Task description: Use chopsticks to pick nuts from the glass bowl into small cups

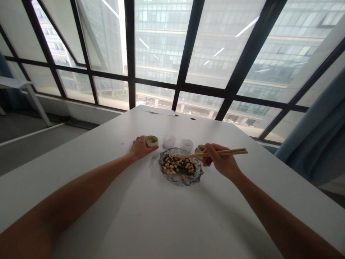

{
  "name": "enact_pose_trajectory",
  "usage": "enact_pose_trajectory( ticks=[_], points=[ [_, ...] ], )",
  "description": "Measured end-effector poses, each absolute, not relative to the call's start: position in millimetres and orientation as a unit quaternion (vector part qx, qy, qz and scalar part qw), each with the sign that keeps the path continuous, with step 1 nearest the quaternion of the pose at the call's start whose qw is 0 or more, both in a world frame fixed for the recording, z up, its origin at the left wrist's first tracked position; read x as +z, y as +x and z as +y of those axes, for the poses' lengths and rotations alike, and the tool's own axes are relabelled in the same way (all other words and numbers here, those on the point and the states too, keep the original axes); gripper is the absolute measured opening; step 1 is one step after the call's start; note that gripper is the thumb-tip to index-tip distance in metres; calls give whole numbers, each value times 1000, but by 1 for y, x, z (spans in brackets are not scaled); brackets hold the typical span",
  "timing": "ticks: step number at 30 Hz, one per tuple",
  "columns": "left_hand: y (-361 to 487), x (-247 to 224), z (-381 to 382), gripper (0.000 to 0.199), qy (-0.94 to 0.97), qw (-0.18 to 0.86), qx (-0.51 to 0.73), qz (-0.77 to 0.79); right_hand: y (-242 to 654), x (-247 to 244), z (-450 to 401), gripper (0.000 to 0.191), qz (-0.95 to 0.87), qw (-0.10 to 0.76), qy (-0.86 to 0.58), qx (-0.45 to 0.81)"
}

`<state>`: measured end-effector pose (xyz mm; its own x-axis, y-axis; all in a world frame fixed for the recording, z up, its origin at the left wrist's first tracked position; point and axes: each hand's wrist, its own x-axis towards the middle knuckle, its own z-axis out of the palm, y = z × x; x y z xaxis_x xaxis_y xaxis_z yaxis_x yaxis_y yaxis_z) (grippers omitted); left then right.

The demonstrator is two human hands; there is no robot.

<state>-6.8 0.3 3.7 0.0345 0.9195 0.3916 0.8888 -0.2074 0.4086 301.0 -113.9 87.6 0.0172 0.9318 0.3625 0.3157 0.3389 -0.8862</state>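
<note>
My left hand (139,147) is curled around a small pale green cup (152,141) standing on the table. In my right hand (219,159) is a pair of wooden chopsticks (226,152), their tips over the far side of a clear glass dish (180,182). Pistachios (170,168) and darker seeds or nuts (185,164), too small to name surely, fill the dish. Behind it stand two white paper-like cups (169,141) side by side. Another greenish cup (199,148) sits behind the chopsticks, partly hidden by them and my right hand.
The white table (151,216) reaches toward large dark-framed windows. Sheets of paper (157,110) lie at its far edge, near round cable holes (193,119). A blue curtain (315,136) hangs at the right. Another white table (16,83) stands far left.
</note>
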Motion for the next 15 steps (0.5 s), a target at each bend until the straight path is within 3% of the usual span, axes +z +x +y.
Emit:
enact_pose_trajectory(
  ticks=[9,15],
  points=[
    [-7,5,-2,60,728,32,312,610,324,79,-87,57,-509,594,-469,410],
    [-7,5,-2,60,728,37,318,607,314,88,-103,54,-587,587,-475,291]
  ],
)
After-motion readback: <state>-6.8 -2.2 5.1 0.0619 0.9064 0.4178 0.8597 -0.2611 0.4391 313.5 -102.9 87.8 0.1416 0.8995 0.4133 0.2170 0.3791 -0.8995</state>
